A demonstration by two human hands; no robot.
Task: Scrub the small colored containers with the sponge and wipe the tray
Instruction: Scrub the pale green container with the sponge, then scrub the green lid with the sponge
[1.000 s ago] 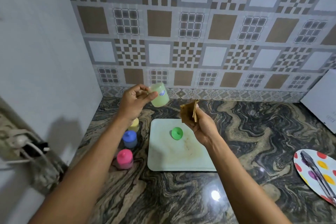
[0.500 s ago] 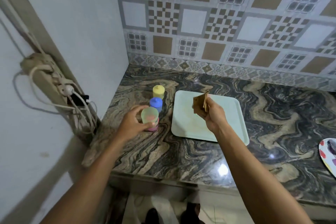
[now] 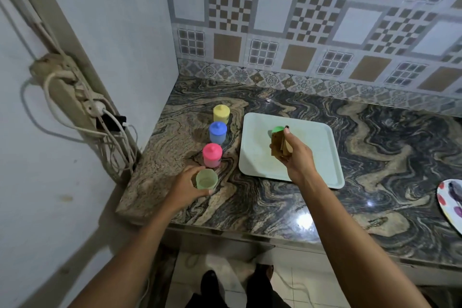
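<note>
The left hand [image 3: 186, 187] curls its fingers round the lidless green cup [image 3: 206, 179] at the worktop [image 3: 250, 207] beside the pink container [image 3: 212, 155], likely to park it, while the right hand [image 3: 297, 157] pinches the sponge [image 3: 277, 144] above the tray [image 3: 317, 152].

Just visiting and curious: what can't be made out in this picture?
Head view:
Green lid, largely behind the sponge held by the right hand.
Spotted plate, cut off by the right edge; what lies on it is blurred.
Base of the green container, hidden by the left hand.
</note>
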